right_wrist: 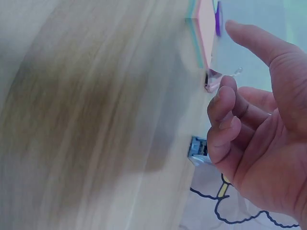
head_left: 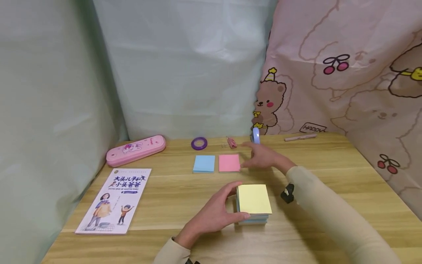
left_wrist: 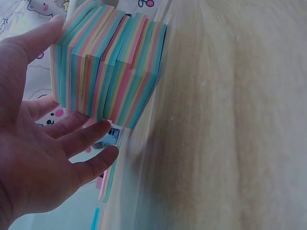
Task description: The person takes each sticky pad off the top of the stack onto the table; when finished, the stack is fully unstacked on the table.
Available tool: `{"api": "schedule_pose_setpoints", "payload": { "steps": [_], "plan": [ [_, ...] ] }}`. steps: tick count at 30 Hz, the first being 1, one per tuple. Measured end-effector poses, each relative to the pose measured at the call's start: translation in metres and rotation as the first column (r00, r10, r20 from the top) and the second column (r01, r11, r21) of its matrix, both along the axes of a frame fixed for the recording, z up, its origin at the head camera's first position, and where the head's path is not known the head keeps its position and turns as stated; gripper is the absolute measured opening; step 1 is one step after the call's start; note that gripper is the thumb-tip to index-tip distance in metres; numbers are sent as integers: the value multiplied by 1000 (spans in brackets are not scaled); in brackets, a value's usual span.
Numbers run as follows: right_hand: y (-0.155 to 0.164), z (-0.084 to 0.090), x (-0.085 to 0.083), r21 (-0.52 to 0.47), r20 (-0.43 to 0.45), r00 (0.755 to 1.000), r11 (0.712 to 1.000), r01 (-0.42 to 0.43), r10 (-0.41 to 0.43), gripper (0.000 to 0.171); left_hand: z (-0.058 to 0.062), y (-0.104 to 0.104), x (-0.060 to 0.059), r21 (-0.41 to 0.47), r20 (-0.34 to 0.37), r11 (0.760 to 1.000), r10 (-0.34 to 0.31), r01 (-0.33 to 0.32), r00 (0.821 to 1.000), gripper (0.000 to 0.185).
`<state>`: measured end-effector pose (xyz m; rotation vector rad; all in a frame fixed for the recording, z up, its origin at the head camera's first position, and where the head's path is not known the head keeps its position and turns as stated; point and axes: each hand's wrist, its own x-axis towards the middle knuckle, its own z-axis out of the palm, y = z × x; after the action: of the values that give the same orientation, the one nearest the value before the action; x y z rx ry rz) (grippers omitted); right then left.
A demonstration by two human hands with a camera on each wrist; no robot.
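Note:
A thick stack of sticky notes (head_left: 254, 199), yellow on top with several colours down its sides, stands on the table. My left hand (head_left: 215, 211) holds it from the left, thumb at the near edge and forefinger at the far edge. In the left wrist view the stack (left_wrist: 108, 64) shows slightly uneven layers. My right hand (head_left: 262, 156) reaches over the table with fingers loosely bent and nothing between them. Its thumb is right at the edge of a pink sticky note pad (head_left: 229, 162). A blue sticky note pad (head_left: 203, 163) lies to the left of the pink one.
Along the back lie a pink pencil case (head_left: 136, 150), a purple tape roll (head_left: 199, 143), a pink binder clip (head_left: 232, 142), a light-purple stapler-like object (head_left: 255, 135), partly hidden by my right hand, and a pen (head_left: 300, 137). A picture book (head_left: 113, 201) lies at the left. Curtains (head_left: 194, 69) hang behind.

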<state>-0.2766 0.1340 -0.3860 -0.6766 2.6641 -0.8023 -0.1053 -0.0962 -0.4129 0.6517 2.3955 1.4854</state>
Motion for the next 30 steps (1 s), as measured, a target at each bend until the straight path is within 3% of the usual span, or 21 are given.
{"api": "schedule_pose_setpoints", "payload": {
  "steps": [13, 25, 30],
  "plan": [
    [19, 25, 17, -74, -48, 999, 997, -7, 3, 81, 0, 2, -1, 12, 22, 1000, 1, -2, 1000, 90],
    [39, 53, 55, -150, -174, 984, 987, -52, 26, 70, -1, 2, -2, 27, 24, 1000, 9, -9, 1000, 87],
    [45, 57, 74, -189, -202, 979, 980, -66, 27, 68, -1, 1, -2, 30, 27, 1000, 4, -5, 1000, 89]
  ]
}}
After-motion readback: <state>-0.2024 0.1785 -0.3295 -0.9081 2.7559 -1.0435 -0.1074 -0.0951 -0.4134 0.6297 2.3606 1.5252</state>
